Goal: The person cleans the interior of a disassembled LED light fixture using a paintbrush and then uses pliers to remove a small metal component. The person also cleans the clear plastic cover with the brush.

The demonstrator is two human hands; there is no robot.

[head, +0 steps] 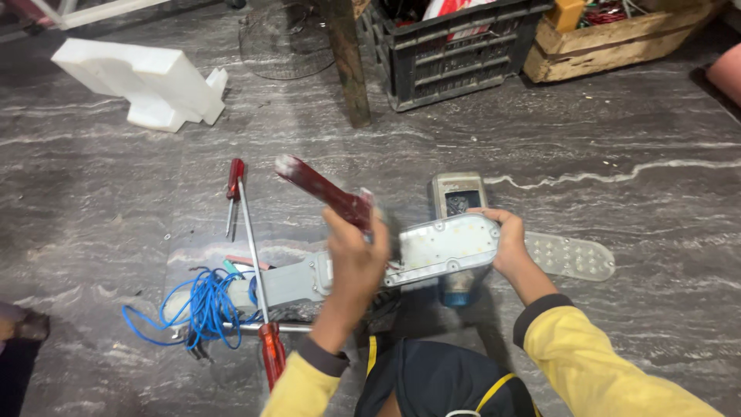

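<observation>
Marble floor (pixel 633 139), dark w/ white veins. Black crate (pixel 451 54) at far edge, centre-right, packed w/ stuff, contents unclear; wood box (pixel 617 42) just right of it, reddish bits inside. White foam block (pixel 147 81) far left. Grey lamp housing (pixel 432 251) mid-floor, near edge, gripped at its right end by right hand (pixel 505 243), fingers wrapped shut on it. LED plate (pixel 575 259) just right of that hand. Left hand (pixel 355 251) fisted tight on red-handled tool (pixel 324 193), blurred, raised over housing's left half. Blue wire (pixel 197 309) bundled left; red screwdriver (pixel 258 293) across it.
</observation>
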